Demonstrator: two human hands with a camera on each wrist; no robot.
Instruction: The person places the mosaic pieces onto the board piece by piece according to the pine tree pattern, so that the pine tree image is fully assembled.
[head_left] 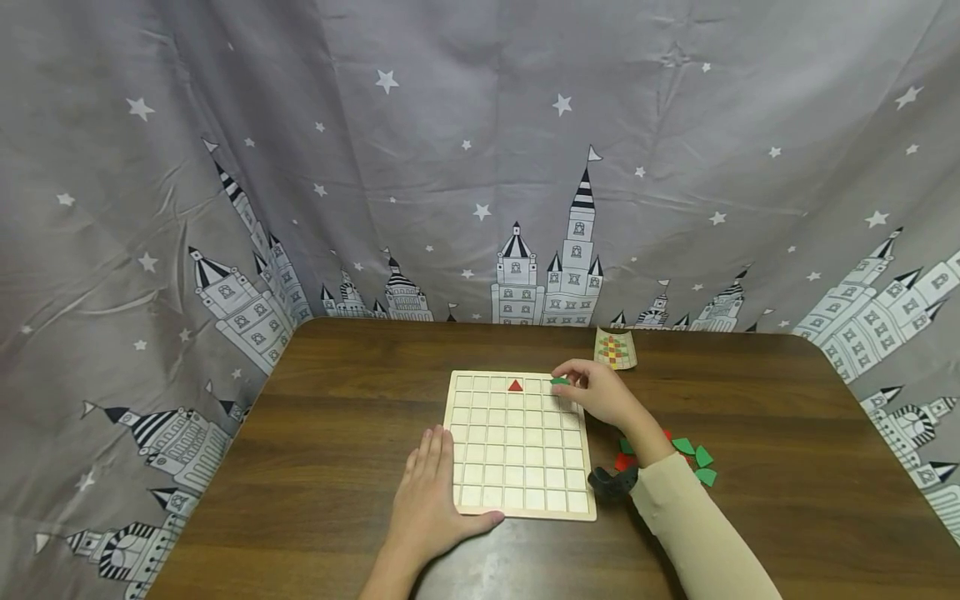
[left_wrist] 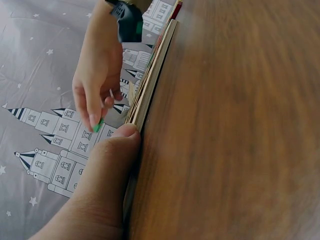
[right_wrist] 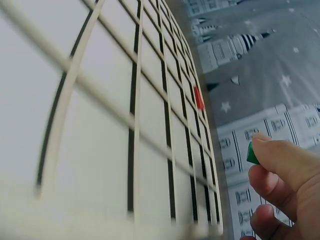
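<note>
One red triangle point(head_left: 515, 386), wooden grid point(head_left: 533, 456)

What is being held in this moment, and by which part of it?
The right grip pinches a green piece by one side, partly covering it; the exact corner cannot be told. The left grip only touches the board.

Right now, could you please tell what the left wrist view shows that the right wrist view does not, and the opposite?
Only the left wrist view shows the left hand, its thumb at the board, and a wide wooden tabletop. Only the right wrist view lays open the board's grid squares, with a red piece among them. Both show the board, the right hand, its fingers pinching a green piece, and the grey curtain.
</note>
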